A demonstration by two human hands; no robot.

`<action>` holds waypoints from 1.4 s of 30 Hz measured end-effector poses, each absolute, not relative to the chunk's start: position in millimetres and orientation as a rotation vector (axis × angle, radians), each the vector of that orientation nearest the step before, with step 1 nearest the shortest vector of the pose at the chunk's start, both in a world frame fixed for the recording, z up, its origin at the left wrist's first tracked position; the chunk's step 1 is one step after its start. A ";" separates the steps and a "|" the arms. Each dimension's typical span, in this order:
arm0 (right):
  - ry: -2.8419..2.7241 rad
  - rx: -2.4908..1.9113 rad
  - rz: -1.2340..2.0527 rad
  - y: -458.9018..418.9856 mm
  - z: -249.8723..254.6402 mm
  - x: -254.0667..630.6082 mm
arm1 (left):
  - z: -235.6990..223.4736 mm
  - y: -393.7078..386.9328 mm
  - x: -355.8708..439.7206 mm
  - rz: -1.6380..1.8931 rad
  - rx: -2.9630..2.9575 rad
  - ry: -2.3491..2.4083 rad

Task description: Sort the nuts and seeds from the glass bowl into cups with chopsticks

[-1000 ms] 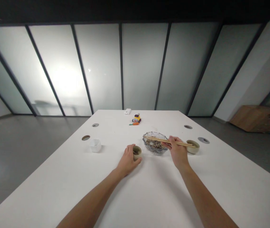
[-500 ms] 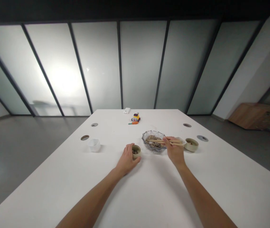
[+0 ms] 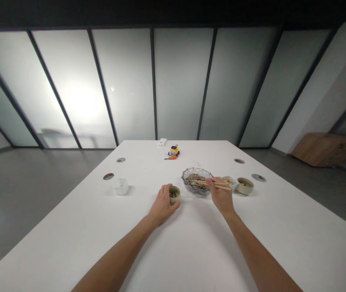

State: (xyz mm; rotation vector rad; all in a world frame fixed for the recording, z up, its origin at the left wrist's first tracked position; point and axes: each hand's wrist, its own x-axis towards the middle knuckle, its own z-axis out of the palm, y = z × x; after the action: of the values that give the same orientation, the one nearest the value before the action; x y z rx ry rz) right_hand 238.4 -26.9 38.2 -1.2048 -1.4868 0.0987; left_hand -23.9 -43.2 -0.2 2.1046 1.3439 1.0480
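My left hand (image 3: 162,205) is wrapped round the left side of a small green-beige cup (image 3: 176,199) that stands on the table with some dark bits inside. My right hand (image 3: 222,196) grips a pair of wooden chopsticks (image 3: 220,185). Their tips reach into a clear faceted glass bowl (image 3: 201,192), over a heap of brownish, seed-like pieces (image 3: 195,183). Whether the tips pinch a piece is too small to tell. Just behind my right hand sits a white bowl (image 3: 233,185) with pale pieces in it, and beside it a second green-beige cup (image 3: 246,188).
On the white table (image 3: 173,251), a white faceted cup (image 3: 121,186) stands to the left. Farther back are a yellow toy vehicle (image 3: 174,150), an orange carrot-shaped item (image 3: 170,158) and a white box-like object (image 3: 162,142). Round holes (image 3: 108,176) lie near the table's sides.
My right hand has moved a little left and down, bringing the chopstick tips lower into the glass bowl. More of the white bowl shows behind it. My left hand stays on the cup.
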 end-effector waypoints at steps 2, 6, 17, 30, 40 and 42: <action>-1.470 -1.207 0.076 -26.7 38.5 238.9 | 0.2 -43.5 -23.9 1.044 2.107 1.342; -1.486 -1.198 0.111 -27.0 37.8 236.6 | 1.8 -44.0 -24.3 1.031 2.106 1.347; -1.522 -1.229 0.112 -28.5 35.9 232.4 | 2.2 -43.5 -24.5 1.031 2.113 1.348; -1.596 -1.090 0.115 -25.5 32.7 231.4 | 1.5 -43.3 -23.6 1.018 2.103 1.363; -1.353 -1.166 0.195 -23.9 41.5 240.7 | 2.0 -43.7 -24.9 1.019 2.100 1.351; -1.210 -1.093 0.379 -22.0 44.6 241.7 | 1.6 -43.6 -24.7 1.020 2.099 1.355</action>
State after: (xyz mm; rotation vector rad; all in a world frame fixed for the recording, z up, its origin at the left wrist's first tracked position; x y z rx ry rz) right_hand 241.7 -22.0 44.6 -1.0933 -1.2097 0.3793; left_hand -24.7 -43.6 1.6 2.0993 1.3554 1.0195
